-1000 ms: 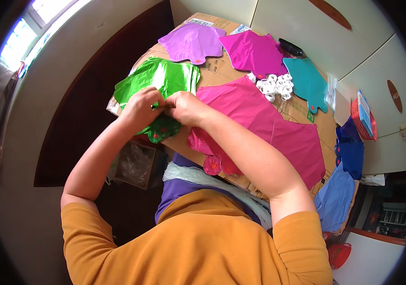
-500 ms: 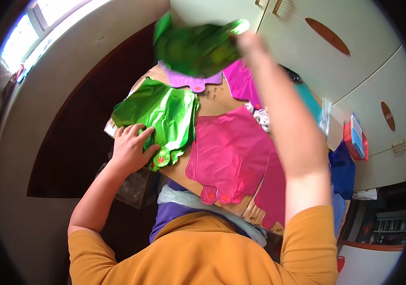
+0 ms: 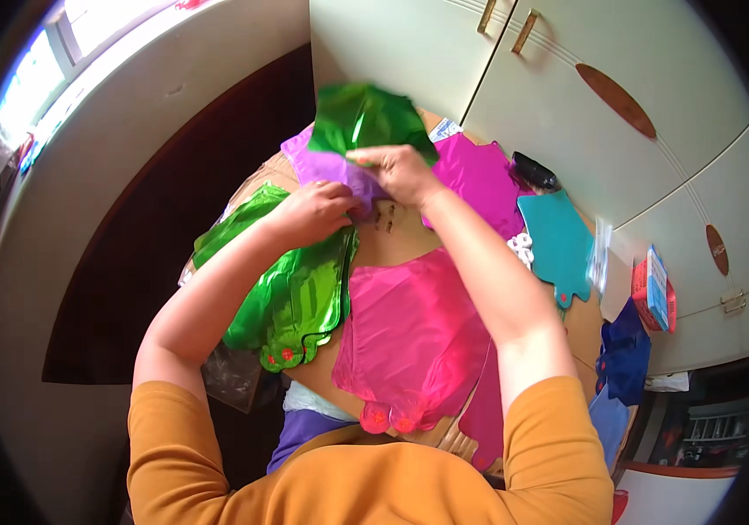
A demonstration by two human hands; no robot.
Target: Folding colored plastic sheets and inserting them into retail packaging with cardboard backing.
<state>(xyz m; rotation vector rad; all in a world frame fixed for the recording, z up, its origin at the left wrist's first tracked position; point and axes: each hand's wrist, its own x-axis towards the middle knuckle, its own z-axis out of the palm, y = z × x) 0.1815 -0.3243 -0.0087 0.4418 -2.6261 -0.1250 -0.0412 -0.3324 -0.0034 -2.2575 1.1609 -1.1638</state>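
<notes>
Glossy dark-green sheet (image 3: 370, 118) held up at the far side, creased and slightly blurred, partly hiding a pale purple sheet (image 3: 322, 166) lying beneath, shiny bright-green pile (image 3: 291, 289) on the left, layered, wrinkled, rounded red-marked tabs at its near end.

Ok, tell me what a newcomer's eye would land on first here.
Probably the shiny dark green sheet in the right hand, at the far side of the cardboard. Next might come the glossy pile of brighter green sheets on the left, partly hidden by the left forearm. The vivid pink sheets at the near middle would likely follow.
</notes>
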